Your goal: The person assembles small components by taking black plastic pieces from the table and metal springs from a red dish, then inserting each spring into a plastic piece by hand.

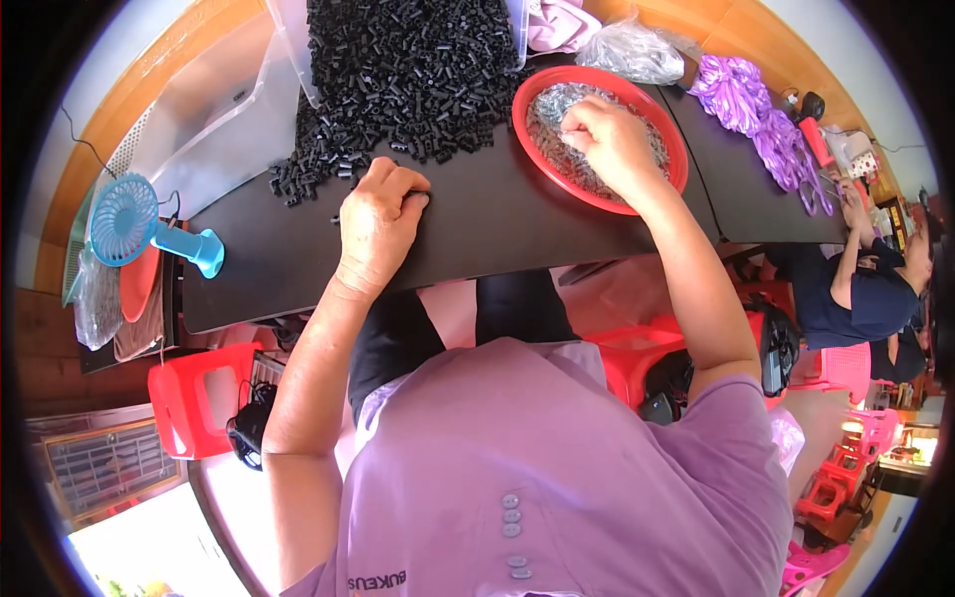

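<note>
Head view shows a bare left grip (383,214) resting on the dark, smooth worktop (487,224), just in front of a broad heap of small black cylindrical pieces (408,90). Its fingers are curled and thumb and forefinger draw together; whether a piece sits between them I cannot tell. The right grip (609,144) hovers over or dips into a round red plastic basin (679,169), fingertips bunched among small clear-grey bits (552,124); what they pinch, if anything, is hidden. The heap spills from a translucent plastic bin (521,35) onto the worktop, with strays at its near left edge. As for progress, both supplies look plentiful, so much seems left to handle; finished pieces cannot be told from untouched ones, so the amount done stays unclear.
</note>
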`<act>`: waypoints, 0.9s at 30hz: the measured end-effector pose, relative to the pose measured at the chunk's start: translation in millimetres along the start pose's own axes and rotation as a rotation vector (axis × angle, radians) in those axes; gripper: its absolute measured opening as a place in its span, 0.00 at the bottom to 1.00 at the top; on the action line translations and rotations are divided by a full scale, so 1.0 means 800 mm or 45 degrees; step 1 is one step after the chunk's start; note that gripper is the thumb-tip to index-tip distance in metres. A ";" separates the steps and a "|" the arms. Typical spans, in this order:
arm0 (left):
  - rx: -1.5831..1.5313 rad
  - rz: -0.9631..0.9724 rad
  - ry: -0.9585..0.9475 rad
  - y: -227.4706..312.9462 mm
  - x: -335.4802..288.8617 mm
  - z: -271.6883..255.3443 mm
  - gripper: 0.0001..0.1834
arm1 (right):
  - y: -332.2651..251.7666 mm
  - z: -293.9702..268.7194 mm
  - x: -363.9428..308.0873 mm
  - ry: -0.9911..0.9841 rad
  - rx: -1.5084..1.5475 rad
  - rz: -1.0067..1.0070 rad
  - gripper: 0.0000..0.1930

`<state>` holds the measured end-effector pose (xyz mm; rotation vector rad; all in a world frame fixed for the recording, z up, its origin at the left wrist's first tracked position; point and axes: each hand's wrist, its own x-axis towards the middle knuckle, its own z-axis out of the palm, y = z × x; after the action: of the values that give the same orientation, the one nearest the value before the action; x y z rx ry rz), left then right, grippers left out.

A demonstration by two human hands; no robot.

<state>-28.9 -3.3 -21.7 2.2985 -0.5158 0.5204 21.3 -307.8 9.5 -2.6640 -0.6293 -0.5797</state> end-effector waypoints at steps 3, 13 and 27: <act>0.104 0.057 0.067 0.002 0.002 0.001 0.06 | 0.008 -0.001 -0.001 0.072 0.612 0.154 0.06; 0.116 0.093 0.162 0.012 0.003 -0.003 0.09 | -0.055 0.003 0.013 0.081 1.312 0.388 0.06; -0.974 -0.582 -0.126 0.000 0.009 -0.035 0.07 | -0.169 0.053 0.043 0.011 0.917 -0.235 0.14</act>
<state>-29.0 14.9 0.3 1.6222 -0.1676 -0.0307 -3.4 -164.6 20.0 -1.9416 -0.8867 -0.3219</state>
